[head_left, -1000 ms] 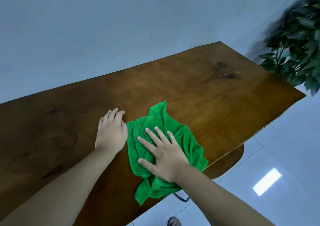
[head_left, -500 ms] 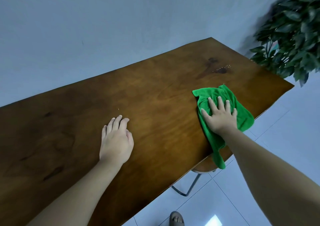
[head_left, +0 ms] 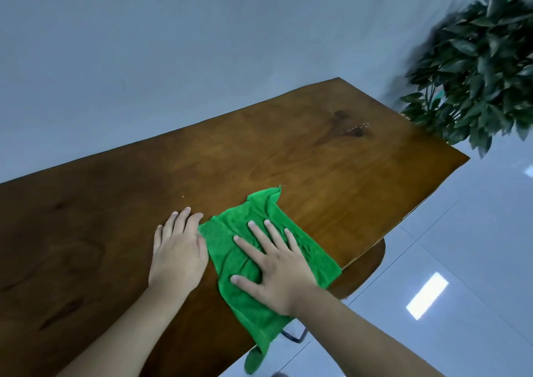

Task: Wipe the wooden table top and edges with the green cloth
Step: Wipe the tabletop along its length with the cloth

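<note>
While the right hand [head_left: 277, 272] presses the cloth [head_left: 271, 261] flat, fingers spread (nothing pinched), firm overlapping strokes should suit the table [head_left: 331, 174]; the left hand [head_left: 178, 249] rests open alongside.

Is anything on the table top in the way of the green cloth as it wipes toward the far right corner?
Nothing visible does. The right hand lies flat on the green cloth, and the table top beyond it is bare wood, with only a dark knot. The left hand rests beside the cloth; the plant stands beyond the table's end.
</note>
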